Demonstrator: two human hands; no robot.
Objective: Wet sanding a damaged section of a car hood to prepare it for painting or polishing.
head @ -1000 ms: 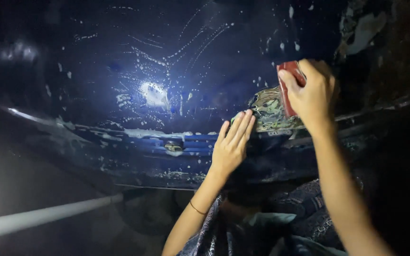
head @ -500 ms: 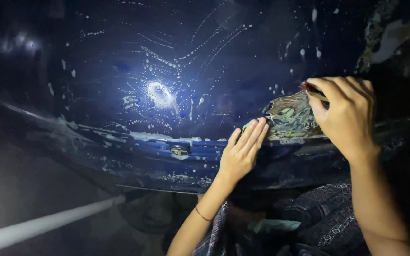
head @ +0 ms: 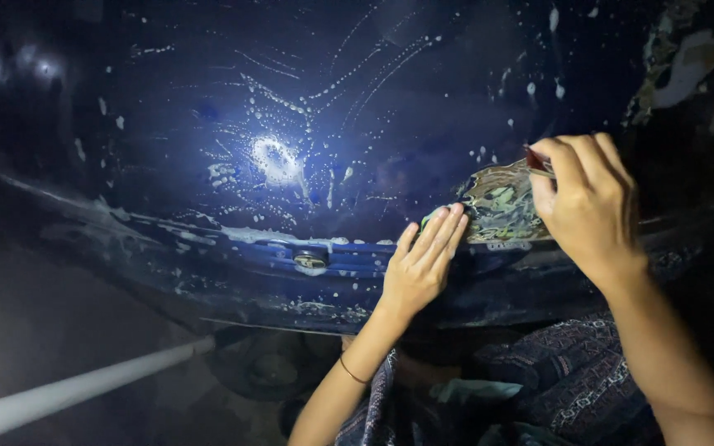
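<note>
Right now, right hand (head: 592, 211): fingers are pinching a small red block (head: 536, 160) against the worn patch (head: 502, 211).
Left hand (head: 423, 264): is lying open, fingers flat on the wet dark-blue panel (head: 307, 107) just beside the patch.
Risk: soapy wetness is likely making the block slip; it could be scratching sound paint.
Containers: none are showing.

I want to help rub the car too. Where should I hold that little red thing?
Grip the red block by its back end, coming from the right, as the right hand does now: fingers curl over its top, thumb below, leaving its front edge free against the grey patch. The left hand lies flat on the blue panel beside the patch. Most of the block is hidden, so its full shape is unclear.
</note>
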